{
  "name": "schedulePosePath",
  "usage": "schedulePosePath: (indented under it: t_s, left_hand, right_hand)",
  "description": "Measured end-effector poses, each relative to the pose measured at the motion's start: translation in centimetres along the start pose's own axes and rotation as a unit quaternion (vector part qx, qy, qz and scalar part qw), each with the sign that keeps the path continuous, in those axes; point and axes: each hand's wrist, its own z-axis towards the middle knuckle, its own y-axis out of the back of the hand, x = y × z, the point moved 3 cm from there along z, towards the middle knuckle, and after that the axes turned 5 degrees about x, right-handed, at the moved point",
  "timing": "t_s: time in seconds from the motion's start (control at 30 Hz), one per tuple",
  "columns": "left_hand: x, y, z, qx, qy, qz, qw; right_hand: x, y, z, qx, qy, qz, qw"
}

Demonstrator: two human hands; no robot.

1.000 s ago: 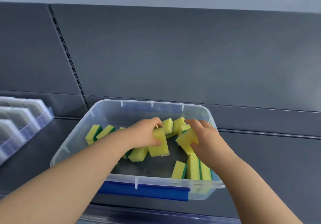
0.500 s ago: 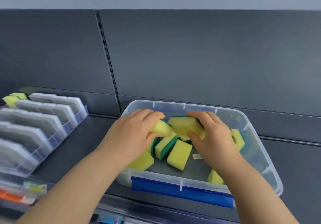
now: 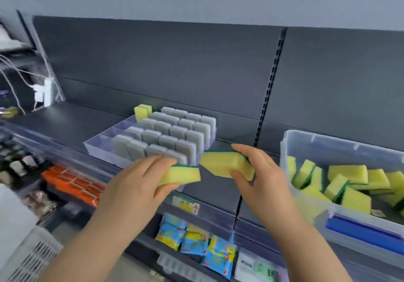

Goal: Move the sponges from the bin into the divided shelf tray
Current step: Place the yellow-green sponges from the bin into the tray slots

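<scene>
**Fig. Two sponges held between bin and tray.**
My left hand grips the first sponge and my right hand pinches the second sponge. Both are held above the shelf, between the divided shelf tray at 10 o'clock and the clear plastic bin at 3 o'clock. Each is a soft rectangular foam block, yellow with a thin green scouring layer. The bin holds a loose heap of sponges. The tray's lanes hold rows of upright grey pads, with yellow sponges at its far corner.
</scene>
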Motion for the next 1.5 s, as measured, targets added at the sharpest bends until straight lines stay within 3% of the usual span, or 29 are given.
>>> schedulePosePath:
  t_s: [0.37, 0.63, 1.07, 1.3, 1.5]
  left_hand:
    - [14.2, 2.5, -5.4, 0.001, 0.13, -0.054, 0.99]
    - [26.3, 0.2, -0.4, 0.011, 0.16, -0.063, 0.985]
    - [40.4, -4.1, 10.5, -0.01, 0.126, -0.109, 0.986]
    - [47.3, -7.2, 14.3, 0.02, 0.066, -0.211, 0.975]
    - [53.0, -9.0, 18.0, 0.069, -0.016, -0.275, 0.959]
  right_hand:
    - [8.0, -11.6, 7.1, 0.084, -0.001, 0.061, 0.995]
    - [8.4, -18.2, 17.9, 0.038, -0.01, 0.073, 0.997]
    - [7.7, -24.0, 32.1, 0.051, -0.093, -0.016, 0.994]
    - [9.9, -27.2, 34.7, 0.001, -0.147, -0.121, 0.982]
    - [11.7, -29.7, 35.9, -0.059, -0.257, -0.167, 0.95]
